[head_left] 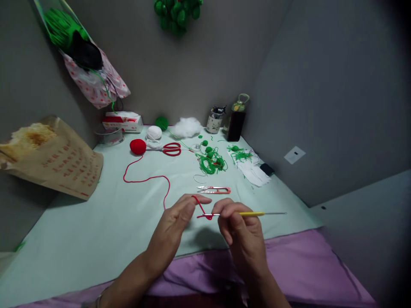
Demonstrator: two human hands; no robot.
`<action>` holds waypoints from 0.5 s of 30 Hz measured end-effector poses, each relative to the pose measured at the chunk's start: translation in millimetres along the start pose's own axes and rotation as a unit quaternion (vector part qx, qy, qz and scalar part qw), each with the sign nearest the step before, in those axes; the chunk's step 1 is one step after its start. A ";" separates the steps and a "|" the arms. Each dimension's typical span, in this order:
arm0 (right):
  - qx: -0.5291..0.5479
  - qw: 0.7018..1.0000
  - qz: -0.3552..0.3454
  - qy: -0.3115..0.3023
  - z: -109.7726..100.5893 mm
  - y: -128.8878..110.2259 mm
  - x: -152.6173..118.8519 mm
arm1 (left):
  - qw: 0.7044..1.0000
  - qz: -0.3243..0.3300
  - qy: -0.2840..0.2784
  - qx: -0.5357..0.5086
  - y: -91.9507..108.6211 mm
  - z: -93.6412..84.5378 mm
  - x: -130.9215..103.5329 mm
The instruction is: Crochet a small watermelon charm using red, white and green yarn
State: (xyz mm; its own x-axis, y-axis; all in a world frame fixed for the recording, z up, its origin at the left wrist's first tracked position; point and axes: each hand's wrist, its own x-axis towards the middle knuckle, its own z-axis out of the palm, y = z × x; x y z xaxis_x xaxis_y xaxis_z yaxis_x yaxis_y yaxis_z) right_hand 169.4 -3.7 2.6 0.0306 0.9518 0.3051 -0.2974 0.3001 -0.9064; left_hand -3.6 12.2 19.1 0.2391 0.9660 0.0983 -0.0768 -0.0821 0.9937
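The right hand (242, 229) gripped a crochet hook (252, 214) at its yellow handle, above the near part of the bench (96, 231). The left hand (176, 218) held its forefinger extended — red yarn (150, 177) ran from it to a small worked piece (209, 217) on the hook's left metal end; whether its lower fingers were closed on the strand could not be told. On the far left, the yarn met a red ball (138, 146). Handling, as judged: the hook was light and rigid, its slim metal ends likely slippery — the handle was the proper grip point. The yarn was soft and limp; the worked piece was best pinched gently at its base. 1 pair of snips (221, 190) lay just beyond the 2 hands.
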 end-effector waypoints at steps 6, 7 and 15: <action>-0.037 0.999 -0.029 -0.027 -5.2 1.1 -3.8 | 0.991 -0.065 -0.026 -0.115 6.6 4.9 -1.5; -0.043 0.998 -0.031 -0.027 -5.6 1.6 -4.2 | 0.990 -0.069 -0.023 -0.120 6.1 5.0 -1.9; -0.068 0.996 -0.043 -0.031 -2.9 1.6 -3.4 | 0.983 -0.094 -0.001 -0.156 -3.1 -0.8 -1.6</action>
State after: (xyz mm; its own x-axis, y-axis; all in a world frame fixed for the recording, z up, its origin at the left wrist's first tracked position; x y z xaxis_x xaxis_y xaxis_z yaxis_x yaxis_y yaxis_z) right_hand 171.7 -6.2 -0.7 -0.0104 0.9174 0.3978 -0.1637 0.3909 -0.9058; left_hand -4.5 11.1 15.9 0.2800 0.9562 -0.0855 -0.3235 0.1779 0.9294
